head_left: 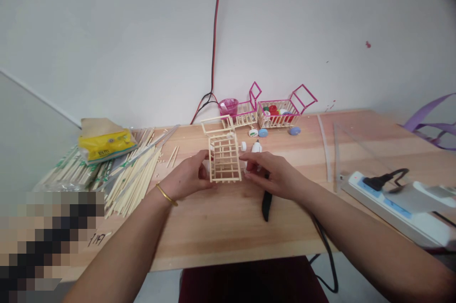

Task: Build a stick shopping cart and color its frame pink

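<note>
A small cart built of pale wooden sticks [224, 156] stands on the wooden table [228, 227] in front of me. My left hand [187, 178] grips its left side with curled fingers. My right hand [272, 173] pinches its right side near a white bottle-cap wheel [243, 146]. A gold bangle sits on my left wrist. Behind my right hand lies a black-handled tool with a white tip [266, 203].
Two pink stick carts [281, 112] with coloured bottle caps and a pink cup [228, 106] stand by the wall. Loose sticks [124, 175] and a yellow packet [105, 144] lie left. A white power strip [395, 205] and clear strips [324, 146] lie right.
</note>
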### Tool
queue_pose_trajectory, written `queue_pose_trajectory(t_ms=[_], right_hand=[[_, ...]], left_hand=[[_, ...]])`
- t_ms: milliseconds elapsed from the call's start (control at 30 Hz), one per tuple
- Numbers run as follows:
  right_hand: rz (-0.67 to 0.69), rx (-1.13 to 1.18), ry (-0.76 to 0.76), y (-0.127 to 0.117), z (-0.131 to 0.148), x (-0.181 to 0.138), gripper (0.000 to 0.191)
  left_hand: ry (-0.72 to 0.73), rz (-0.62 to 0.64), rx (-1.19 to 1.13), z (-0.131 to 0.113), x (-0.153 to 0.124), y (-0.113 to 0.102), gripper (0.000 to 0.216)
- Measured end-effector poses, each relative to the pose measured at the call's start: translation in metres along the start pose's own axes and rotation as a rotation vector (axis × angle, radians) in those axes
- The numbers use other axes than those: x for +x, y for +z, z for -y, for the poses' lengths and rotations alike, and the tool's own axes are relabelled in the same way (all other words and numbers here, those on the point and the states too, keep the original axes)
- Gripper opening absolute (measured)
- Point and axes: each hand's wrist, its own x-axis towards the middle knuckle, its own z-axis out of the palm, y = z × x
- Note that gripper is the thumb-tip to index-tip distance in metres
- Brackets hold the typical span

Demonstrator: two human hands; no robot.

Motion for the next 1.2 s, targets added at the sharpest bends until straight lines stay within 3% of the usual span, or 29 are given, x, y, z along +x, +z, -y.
queue_pose_trajectory(t_ms=[300, 600, 1200], right_hand=[[0.008, 0.033, 0.036, 0.0001, 0.0007, 0.0002, 0.041], [0.046, 0.011, 0.064, -0.0007, -0.0003, 0.0006, 0.039], [0.054, 0.019, 0.078, -0.0011, 0.0036, 0.0026, 0.039]], left_hand=[[0.034, -0.005, 0.006, 0.0015, -0.0001, 0.0008, 0.053], [0.102, -0.018, 0.007, -0.0023, -0.0007, 0.0008, 0.065], [0.115, -0.014, 0.001, -0.0001, -0.0009, 0.0033, 0.058]])
